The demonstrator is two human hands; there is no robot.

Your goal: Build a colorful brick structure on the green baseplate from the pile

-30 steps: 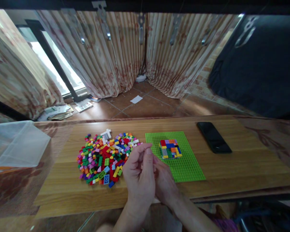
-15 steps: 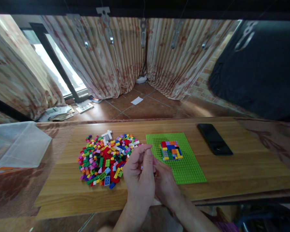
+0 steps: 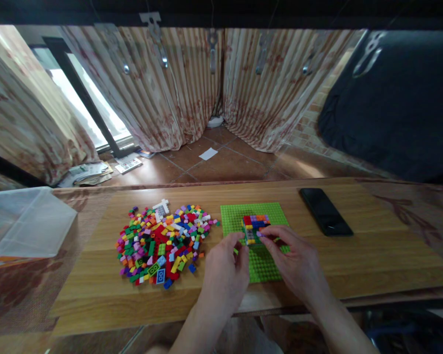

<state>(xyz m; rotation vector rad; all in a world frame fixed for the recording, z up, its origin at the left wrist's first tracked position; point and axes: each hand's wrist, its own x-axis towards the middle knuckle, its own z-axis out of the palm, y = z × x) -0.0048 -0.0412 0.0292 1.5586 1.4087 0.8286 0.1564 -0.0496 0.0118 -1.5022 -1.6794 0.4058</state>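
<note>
A green baseplate (image 3: 232, 217) lies on the wooden table (image 3: 372, 250), and a small multicoloured brick build (image 3: 256, 221) stands on it. My left hand (image 3: 225, 275) has its fingers curled, with the tips against the near left corner of the build. My right hand (image 3: 297, 258) reaches in from the right. Its thumb and forefinger pinch a small pink brick (image 3: 259, 234) at the build's near edge. Left of the baseplate, a pile of loose coloured bricks (image 3: 162, 241) is spread out.
A black phone (image 3: 325, 211) lies flat to the right of the baseplate. A clear plastic container (image 3: 22, 221) sits at the table's left end. Beyond the table are a tiled floor, curtains and scattered papers (image 3: 88, 172).
Both hands were held together in front of me, near the pile. They have moved forward and right onto the baseplate, the right hand now at the build's near edge.
</note>
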